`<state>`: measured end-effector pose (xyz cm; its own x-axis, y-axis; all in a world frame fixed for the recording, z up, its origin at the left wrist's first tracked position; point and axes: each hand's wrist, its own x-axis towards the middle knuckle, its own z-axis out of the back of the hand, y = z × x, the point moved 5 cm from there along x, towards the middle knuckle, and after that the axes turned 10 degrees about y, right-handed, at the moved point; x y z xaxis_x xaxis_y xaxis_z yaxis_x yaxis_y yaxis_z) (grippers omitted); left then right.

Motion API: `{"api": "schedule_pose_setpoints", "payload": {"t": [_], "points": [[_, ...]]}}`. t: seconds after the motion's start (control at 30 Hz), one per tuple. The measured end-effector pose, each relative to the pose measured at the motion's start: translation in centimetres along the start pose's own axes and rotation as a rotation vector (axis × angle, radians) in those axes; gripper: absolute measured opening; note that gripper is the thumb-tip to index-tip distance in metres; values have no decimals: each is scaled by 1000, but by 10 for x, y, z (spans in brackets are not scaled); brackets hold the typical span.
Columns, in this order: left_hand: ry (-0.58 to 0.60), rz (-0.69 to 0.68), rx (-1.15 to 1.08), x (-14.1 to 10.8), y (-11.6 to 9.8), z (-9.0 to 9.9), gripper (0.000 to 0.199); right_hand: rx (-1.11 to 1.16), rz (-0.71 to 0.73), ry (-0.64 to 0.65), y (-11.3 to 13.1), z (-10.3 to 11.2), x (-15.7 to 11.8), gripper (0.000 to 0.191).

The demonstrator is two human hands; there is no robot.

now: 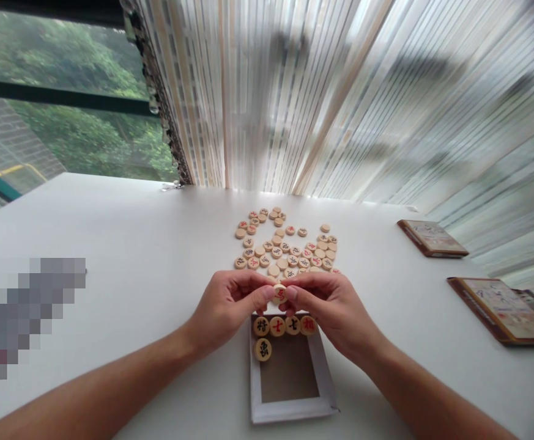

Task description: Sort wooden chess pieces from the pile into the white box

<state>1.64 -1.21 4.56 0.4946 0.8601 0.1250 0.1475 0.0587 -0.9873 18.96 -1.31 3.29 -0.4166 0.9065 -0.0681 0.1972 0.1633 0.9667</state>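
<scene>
Between the fingertips of both hands is a round wooden piece (279, 294) with a red character facing me. My left hand (241, 296) pinches its left side, and my right hand (322, 299) pinches its right side. Just below them lies a shallow white box (258, 413) with a brown inside. Four pieces form a row along its far edge, two black-marked and two red-marked, and one black-marked piece (263, 349) sits under the row's left end. Beyond my hands, several loose pieces (276, 252) spread over the white table (133, 244), some showing characters, others plain.
Two flat brown-edged boxes with printed covers, one farther (434, 237) and one nearer (508, 308), lie at the right. A striped string curtain (267, 91) hangs behind the table, with a window (65, 55) at the upper left. A pixelated patch covers the left edge.
</scene>
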Motion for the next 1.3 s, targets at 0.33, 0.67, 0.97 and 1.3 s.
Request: {"api": "schedule_pose_setpoints", "payload": {"t": [0.33,0.67,0.97,1.3], "points": [[-18,39,15,0,3,1,20,8,15,-1,1,-2,-2,26],[-42,7,-49,-4,7,0,13,-28,65,-30,4,-3,-3,26],[-46,-21,30,-6,5,-1,13,-71,121,-30,11,-6,-4,26],[-52,5,20,-5,4,-3,11,-32,117,-17,9,-8,-4,25]]}}
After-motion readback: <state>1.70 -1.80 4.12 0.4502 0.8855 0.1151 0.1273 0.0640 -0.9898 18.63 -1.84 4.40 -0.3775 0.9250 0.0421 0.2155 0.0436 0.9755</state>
